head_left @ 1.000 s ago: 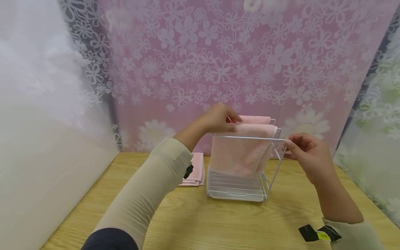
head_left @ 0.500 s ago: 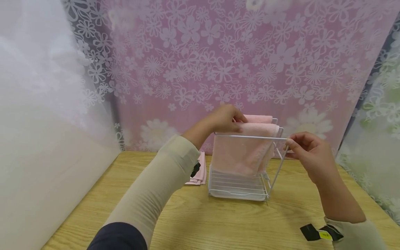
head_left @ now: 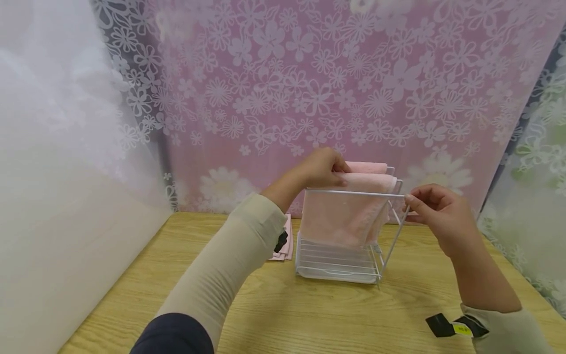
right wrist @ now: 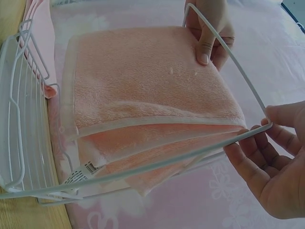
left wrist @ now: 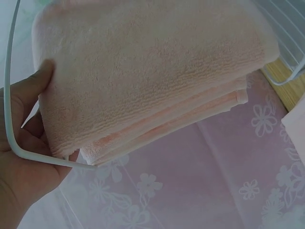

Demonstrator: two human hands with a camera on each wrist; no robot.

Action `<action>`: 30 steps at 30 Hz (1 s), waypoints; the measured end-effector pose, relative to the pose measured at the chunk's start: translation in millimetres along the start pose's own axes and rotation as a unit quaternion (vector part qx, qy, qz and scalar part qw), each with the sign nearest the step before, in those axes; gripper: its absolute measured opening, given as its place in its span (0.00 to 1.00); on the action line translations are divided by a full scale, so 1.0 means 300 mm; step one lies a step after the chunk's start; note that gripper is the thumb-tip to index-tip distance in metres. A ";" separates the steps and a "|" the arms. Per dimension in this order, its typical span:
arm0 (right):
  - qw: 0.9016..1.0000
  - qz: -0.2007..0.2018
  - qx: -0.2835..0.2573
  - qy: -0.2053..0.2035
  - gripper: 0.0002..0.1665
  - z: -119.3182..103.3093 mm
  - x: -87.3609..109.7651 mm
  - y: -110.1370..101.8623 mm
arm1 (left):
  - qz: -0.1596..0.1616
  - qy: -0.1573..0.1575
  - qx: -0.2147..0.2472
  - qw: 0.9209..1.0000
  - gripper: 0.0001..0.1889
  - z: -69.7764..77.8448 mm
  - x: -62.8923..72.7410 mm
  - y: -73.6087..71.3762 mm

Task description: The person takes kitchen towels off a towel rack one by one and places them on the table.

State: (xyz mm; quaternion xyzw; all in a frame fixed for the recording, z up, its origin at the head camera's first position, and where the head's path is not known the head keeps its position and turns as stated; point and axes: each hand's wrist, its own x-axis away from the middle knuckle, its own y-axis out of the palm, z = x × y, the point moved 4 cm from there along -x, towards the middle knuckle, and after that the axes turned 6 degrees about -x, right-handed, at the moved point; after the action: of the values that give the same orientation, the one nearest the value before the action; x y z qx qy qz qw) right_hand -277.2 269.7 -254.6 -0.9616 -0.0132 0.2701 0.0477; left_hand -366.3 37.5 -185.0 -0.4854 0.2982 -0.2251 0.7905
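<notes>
A pale pink towel (head_left: 338, 216) hangs folded over a bar of a white wire rack (head_left: 353, 194). My left hand (head_left: 322, 168) pinches its upper left edge, thumb on the near face and fingers behind, as the left wrist view also shows. My right hand (head_left: 444, 214) pinches the rack's front top right corner between thumb and fingers. In the right wrist view the towel's layers fan apart at the side, and a white label (right wrist: 83, 172) sticks out below. Another pink towel (head_left: 367, 167) hangs on the bar behind.
A folded stack of pink towels (head_left: 288, 243) lies left of the rack, partly hidden by my left sleeve. The rack has a wire base over a clear tray (head_left: 338, 275) on the wooden table (head_left: 309, 314). Flowered curtains (head_left: 265, 98) stand close behind.
My left forearm has shifted slightly right in the head view and covers more of the folded stack. Both hands keep their holds on the towel and the rack.
</notes>
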 end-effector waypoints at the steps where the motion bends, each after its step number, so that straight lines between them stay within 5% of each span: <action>1: 1.000 0.005 0.014 0.002 0.10 0.000 0.000 0.000 | 0.004 -0.001 0.006 1.000 0.14 -0.001 0.002 0.002; 8: 0.997 0.028 0.069 0.005 0.11 -0.002 0.003 0.006 | 0.023 0.005 0.020 1.000 0.12 -0.003 0.003 0.014; 22: 0.998 0.020 0.055 -0.012 0.11 -0.001 -0.004 0.009 | 0.043 0.012 0.029 0.999 0.09 0.007 -0.007 -0.002; 30: 0.995 0.013 0.100 -0.014 0.10 0.001 -0.003 0.008 | 0.074 0.020 0.043 0.996 0.08 0.031 0.000 -0.062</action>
State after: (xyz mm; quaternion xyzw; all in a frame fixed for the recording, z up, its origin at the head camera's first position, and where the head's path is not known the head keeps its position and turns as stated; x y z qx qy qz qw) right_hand -278.1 267.1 -254.6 -0.9483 0.0255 0.2837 0.1398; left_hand -361.3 35.5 -164.8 -0.4228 0.3387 -0.1886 0.8191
